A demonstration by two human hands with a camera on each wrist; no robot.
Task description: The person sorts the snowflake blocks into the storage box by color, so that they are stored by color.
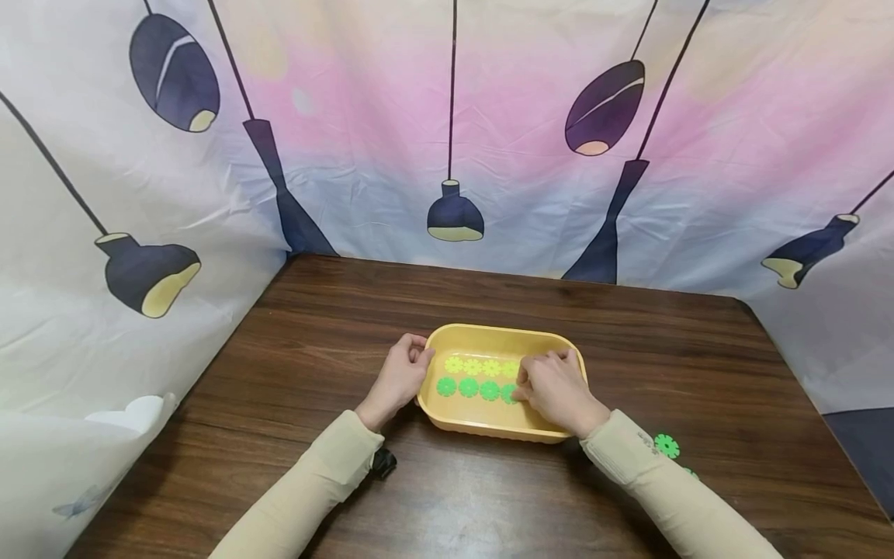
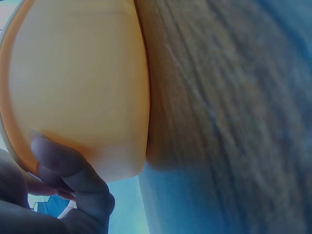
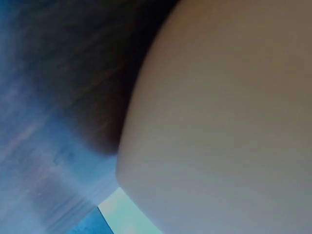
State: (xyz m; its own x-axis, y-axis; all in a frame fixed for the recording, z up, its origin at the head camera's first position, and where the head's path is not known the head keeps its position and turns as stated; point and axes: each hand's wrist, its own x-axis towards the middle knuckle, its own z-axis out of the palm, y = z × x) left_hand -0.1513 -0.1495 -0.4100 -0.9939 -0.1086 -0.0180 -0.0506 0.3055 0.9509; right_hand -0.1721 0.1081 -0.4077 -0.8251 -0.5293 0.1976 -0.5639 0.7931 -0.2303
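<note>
A yellow plastic basin [image 1: 489, 425] with rounded corners stands on the table. Inside it, yellow snowflake discs [image 1: 472, 367] lie in a row, with a row of green snowflake discs [image 1: 469, 387] in front. At the basin's left end, my left hand [image 1: 403, 374] grips the rim; the left wrist view shows fingers [image 2: 61, 158] curled against the outer wall [image 2: 78, 78]. My right hand [image 1: 559, 390] reaches over the right end and pinches the rightmost green disc [image 1: 508, 394], partly covered by its fingers. Only the basin's wall [image 3: 224, 117] fills the right wrist view; that hand is out of sight there.
On the dark wooden table [image 1: 454, 497], a loose green disc [image 1: 667, 446] lies beside the right sleeve, which partly covers another green disc [image 1: 690, 472]. A small black object [image 1: 383, 463] sits by the left sleeve. A printed cloth [image 1: 391, 155] hangs behind the table.
</note>
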